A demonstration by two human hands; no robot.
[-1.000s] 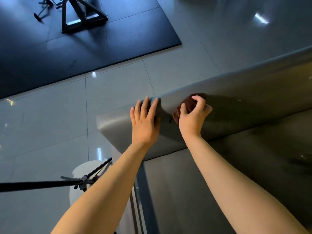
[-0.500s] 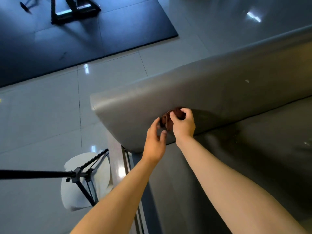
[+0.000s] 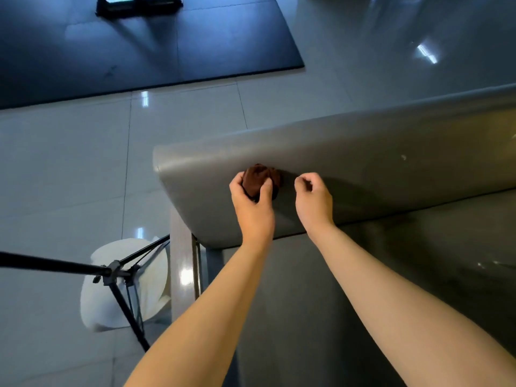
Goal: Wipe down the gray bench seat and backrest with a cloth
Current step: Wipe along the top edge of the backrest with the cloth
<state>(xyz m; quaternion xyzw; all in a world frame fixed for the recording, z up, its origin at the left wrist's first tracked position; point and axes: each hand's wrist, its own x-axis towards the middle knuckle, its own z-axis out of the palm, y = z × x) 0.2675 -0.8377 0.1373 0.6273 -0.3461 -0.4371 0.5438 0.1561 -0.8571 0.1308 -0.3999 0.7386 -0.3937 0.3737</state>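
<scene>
The gray bench backrest (image 3: 377, 169) runs from the centre to the right edge, with the gray seat (image 3: 349, 289) below it. A bunched dark brown cloth (image 3: 261, 175) lies against the backrest's front face near its left end. My left hand (image 3: 252, 202) grips the cloth from below, fingers and thumb curled round it. My right hand (image 3: 314, 199) hovers just to the right of the cloth, in front of the backrest, with its fingers curled and nothing in them.
A black tripod stand (image 3: 117, 272) reaches in from the left over a white round object (image 3: 111, 297) on the glossy tiled floor (image 3: 69, 163). A dark floor mat (image 3: 156, 43) with a black metal frame (image 3: 139, 7) lies beyond the bench.
The cloth has passed from my right hand to my left hand. My right hand has let go and moved to the right. The cloth sits higher on the backrest than half a second ago.
</scene>
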